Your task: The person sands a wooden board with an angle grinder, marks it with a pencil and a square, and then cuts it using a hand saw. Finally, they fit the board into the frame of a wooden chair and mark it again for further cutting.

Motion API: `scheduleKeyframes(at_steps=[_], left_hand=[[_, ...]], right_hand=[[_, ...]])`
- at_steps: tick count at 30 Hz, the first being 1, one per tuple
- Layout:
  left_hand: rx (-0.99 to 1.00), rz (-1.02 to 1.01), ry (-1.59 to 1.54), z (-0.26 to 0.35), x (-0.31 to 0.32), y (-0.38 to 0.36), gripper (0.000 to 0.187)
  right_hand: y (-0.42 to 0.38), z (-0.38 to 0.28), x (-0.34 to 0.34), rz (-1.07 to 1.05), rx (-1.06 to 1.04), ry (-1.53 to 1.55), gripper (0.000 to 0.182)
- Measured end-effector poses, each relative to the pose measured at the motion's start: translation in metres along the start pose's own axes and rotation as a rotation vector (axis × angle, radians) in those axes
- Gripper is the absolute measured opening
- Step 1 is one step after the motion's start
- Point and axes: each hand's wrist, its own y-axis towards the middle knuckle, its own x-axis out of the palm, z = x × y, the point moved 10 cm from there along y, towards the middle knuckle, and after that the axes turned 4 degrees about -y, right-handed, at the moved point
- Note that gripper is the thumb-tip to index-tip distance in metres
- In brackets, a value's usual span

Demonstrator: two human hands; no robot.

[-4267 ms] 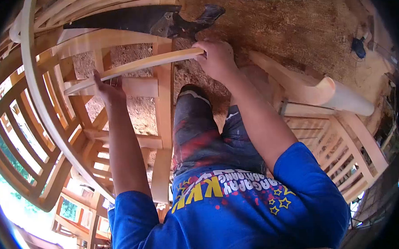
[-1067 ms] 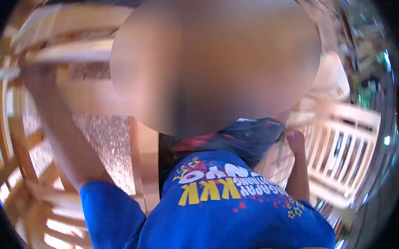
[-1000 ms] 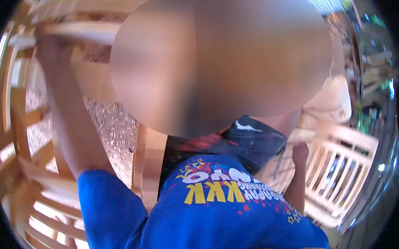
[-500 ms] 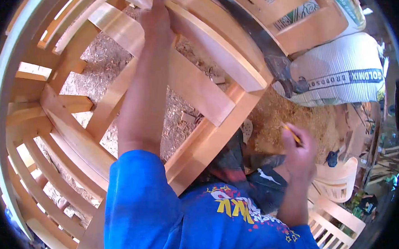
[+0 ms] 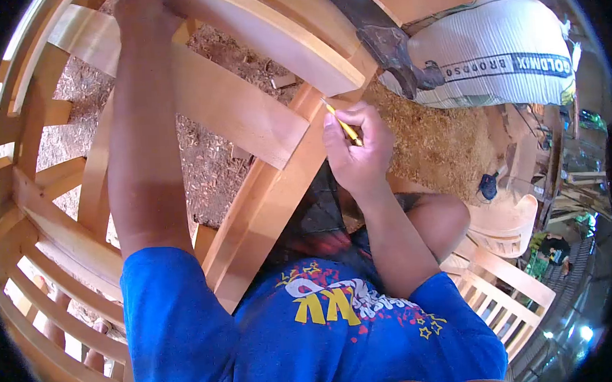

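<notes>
Our right hand [image 5: 359,147] has its thumb and fingers closed around a yellow pencil [image 5: 348,128], whose tip points away from us and lies at the near end of a curved wooden slat [image 5: 292,50]. We cannot tell whether the tip touches the wood. Our left hand [image 5: 145,1] is at the top edge of the view, by the slat's far part; its fingers are cut off and blurred, so we cannot tell whether they grip.

Just left of our right fingers runs a thick wooden rail [image 5: 268,200], with a flat crosspiece [image 5: 236,115] meeting it. Beyond those fingers, up and to the right, a dark saw [image 5: 389,52] lies with its handle against a white printed sack [image 5: 492,53]. Sawdust [image 5: 435,139] covers the ground to their right.
</notes>
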Motion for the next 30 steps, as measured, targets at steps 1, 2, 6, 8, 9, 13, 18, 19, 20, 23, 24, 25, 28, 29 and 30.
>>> scheduleKeyframes(at_steps=[1,2,6,8,9,13,18,19,20,23,24,25,28,29,30], left_hand=[[-0.016,0.012,0.0,-0.001,0.0,-0.001,0.024],[-0.014,0.037,0.021,0.0,-0.002,-0.002,0.024],[0.003,-0.003,0.049,0.001,0.004,-0.008,0.027],[0.055,-0.122,0.042,0.004,0.01,-0.006,0.028],[0.093,-0.196,0.043,0.006,0.015,-0.005,0.029],[0.06,-0.194,-0.022,0.002,0.011,-0.004,0.029],[0.005,-0.052,0.059,0.003,0.004,-0.006,0.025],[0.005,-0.027,0.072,0.003,0.0,-0.004,0.024],[0.015,-0.019,0.06,0.003,-0.002,-0.002,0.024],[0.019,0.038,0.056,0.002,-0.006,0.0,0.025],[0.0,0.081,0.079,0.002,-0.005,-0.004,0.026],[-0.017,0.123,0.101,0.002,-0.005,-0.009,0.026],[0.05,0.146,0.175,0.01,0.006,-0.024,0.029],[0.038,0.116,0.156,0.008,0.003,-0.02,0.031],[0.026,0.086,0.137,0.008,0.002,-0.014,0.033]], right_hand=[[-0.001,-0.002,0.0,0.016,-0.043,-0.005,0.015],[-0.002,-0.002,0.001,0.033,-0.088,-0.009,0.016],[-0.004,-0.007,0.0,0.064,-0.203,-0.077,0.018],[-0.004,-0.006,-0.001,0.06,-0.231,-0.103,0.019],[-0.004,-0.006,-0.001,0.056,-0.242,-0.117,0.019],[-0.003,-0.013,-0.002,0.056,-0.348,-0.138,0.02],[-0.004,-0.009,0.001,0.045,-0.333,-0.118,0.02],[-0.004,-0.01,0.001,0.044,-0.338,-0.128,0.02],[-0.004,-0.011,0.001,0.044,-0.343,-0.138,0.019],[-0.003,-0.012,0.002,0.039,-0.35,-0.155,0.019],[-0.003,-0.013,0.003,0.036,-0.35,-0.158,0.019],[-0.002,-0.013,0.003,0.035,-0.357,-0.159,0.02],[-0.002,-0.015,0.004,0.031,-0.377,-0.16,0.021],[-0.002,-0.014,0.004,0.031,-0.383,-0.16,0.021],[-0.002,-0.014,0.004,0.031,-0.389,-0.161,0.022]])
